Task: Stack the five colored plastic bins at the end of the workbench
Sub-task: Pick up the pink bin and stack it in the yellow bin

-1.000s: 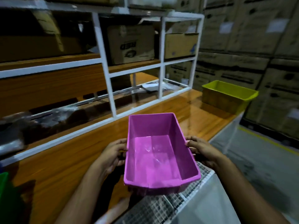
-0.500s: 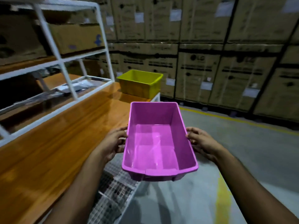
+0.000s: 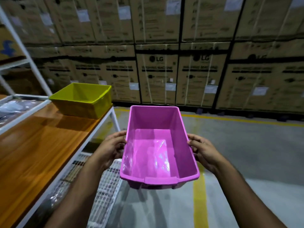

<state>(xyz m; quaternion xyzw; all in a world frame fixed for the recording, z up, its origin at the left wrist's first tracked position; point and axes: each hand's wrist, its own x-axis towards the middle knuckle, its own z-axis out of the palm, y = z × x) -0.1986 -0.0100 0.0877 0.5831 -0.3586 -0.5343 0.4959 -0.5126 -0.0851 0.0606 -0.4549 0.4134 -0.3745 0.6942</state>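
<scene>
Head view: two hands, left hand (image 3: 109,149) and right hand (image 3: 203,151), grasp one pink bin (image 3: 158,147); one yellow bin (image 3: 82,100) sits apart.

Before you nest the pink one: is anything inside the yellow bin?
The yellow bin shows bare inner walls on its far and right sides. Its near wall hides the floor, so the bottom cannot be checked. The pink bin, gripped by both hands, is empty.

A wall of cartons (image 3: 181,71) stands ahead of me, stacked in rows, several printed with LG and bearing white labels (image 3: 211,89). The grey floor (image 3: 246,153) below them carries yellow lines (image 3: 199,195). To my left rises a white rack (image 3: 24,46), with a box (image 3: 7,45) on its shelf. Below me lies a wire shelf (image 3: 105,186).
</scene>
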